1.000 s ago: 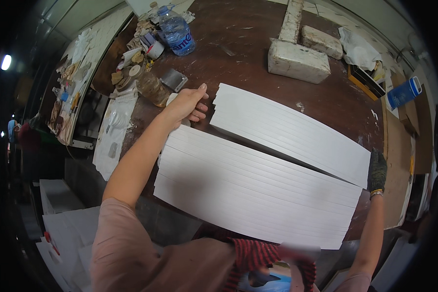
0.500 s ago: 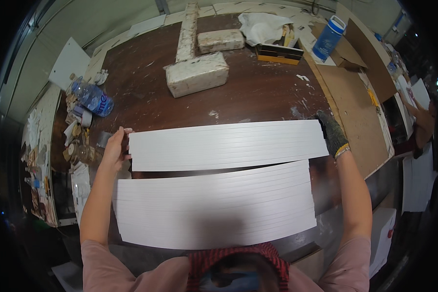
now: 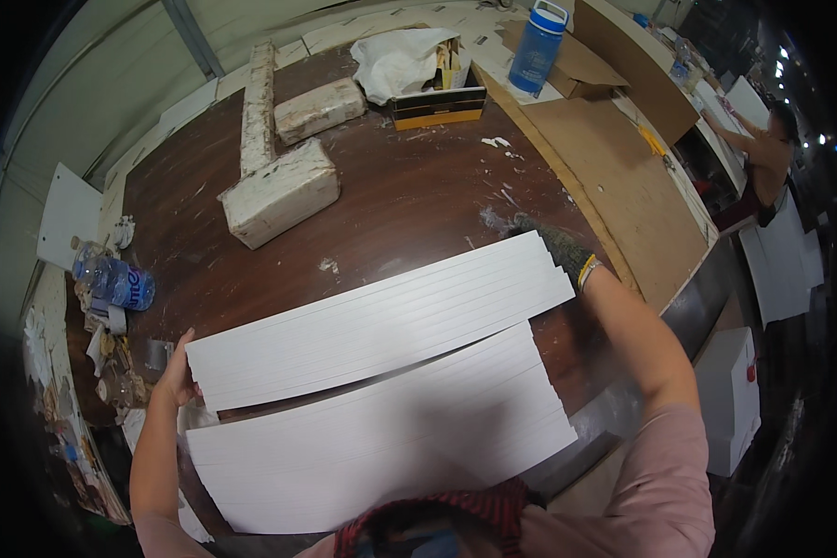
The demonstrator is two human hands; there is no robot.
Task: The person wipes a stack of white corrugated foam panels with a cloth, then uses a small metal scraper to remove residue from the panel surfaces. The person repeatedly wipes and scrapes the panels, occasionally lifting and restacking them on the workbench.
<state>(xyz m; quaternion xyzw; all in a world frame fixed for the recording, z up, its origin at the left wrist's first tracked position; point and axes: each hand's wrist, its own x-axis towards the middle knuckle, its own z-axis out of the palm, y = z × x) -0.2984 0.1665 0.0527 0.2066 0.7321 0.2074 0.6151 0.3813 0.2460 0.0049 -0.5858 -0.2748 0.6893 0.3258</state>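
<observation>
A long group of white strips (image 3: pixel 372 321), laid edge to edge, lies across the dark brown table. My bare left hand (image 3: pixel 179 372) grips its left end, fingers partly hidden behind it. On my right hand (image 3: pixel 560 249) is a dark knitted glove with a yellow cuff edge; it closes on the right end of the same strips. Closer to my body lies a second, wider group of white strips (image 3: pixel 279 474) with uneven ends. A narrow wedge-shaped gap shows between the two groups, closing toward the right.
Two wrapped blocks (image 3: pixel 284 195) (image 3: pixel 321 110) and a long bar (image 3: pixel 257 112) sit at the back. Beyond them are an open box (image 3: pixel 439 110), white plastic bag (image 3: pixel 381 63) and blue bottle (image 3: pixel 538 51). Left is a clear bottle (image 3: pixel 121 282); far right, another person (image 3: pixel 767 153).
My view has turned, so the table and its things appear shifted left and tilted. Both hands keep hold of the upper strips; the gap between the groups looks much the same.
</observation>
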